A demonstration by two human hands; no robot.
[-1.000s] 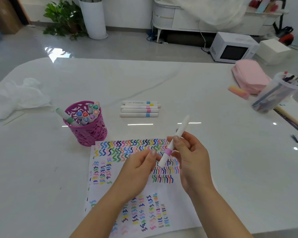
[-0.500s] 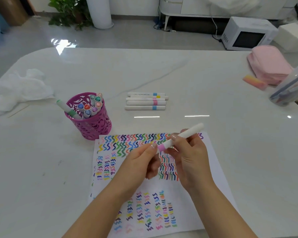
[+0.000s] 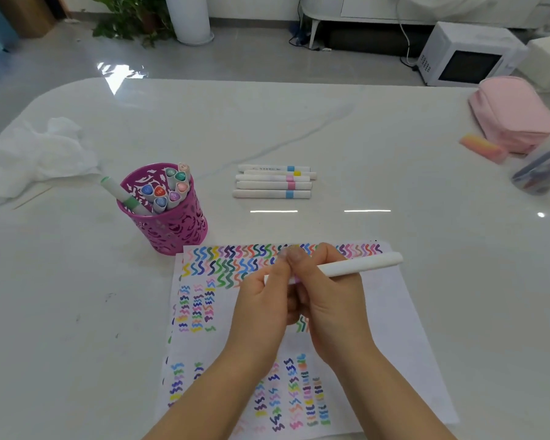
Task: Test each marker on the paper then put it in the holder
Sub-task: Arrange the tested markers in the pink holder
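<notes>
Currently our right grip [image 3: 331, 308] pinches the white marker [image 3: 362, 265] mid-barrel, left grip [image 3: 262, 301] pinches its left end. Marker sits level over the paper [image 3: 404, 328]. Pink holder [image 3: 169, 230] stands at the sheet's far-left corner; five more markers [image 3: 273, 185] lie beyond on the desk [image 3: 77, 296].

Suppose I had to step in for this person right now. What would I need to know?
Hands: left hand and right hand both grip one white marker, held level above the paper.
Done: squiggles fill much of the paper; several markers stand in the pink holder.
To do: finish this marker and put it in the holder, then test the five markers lying beyond the paper.
</notes>
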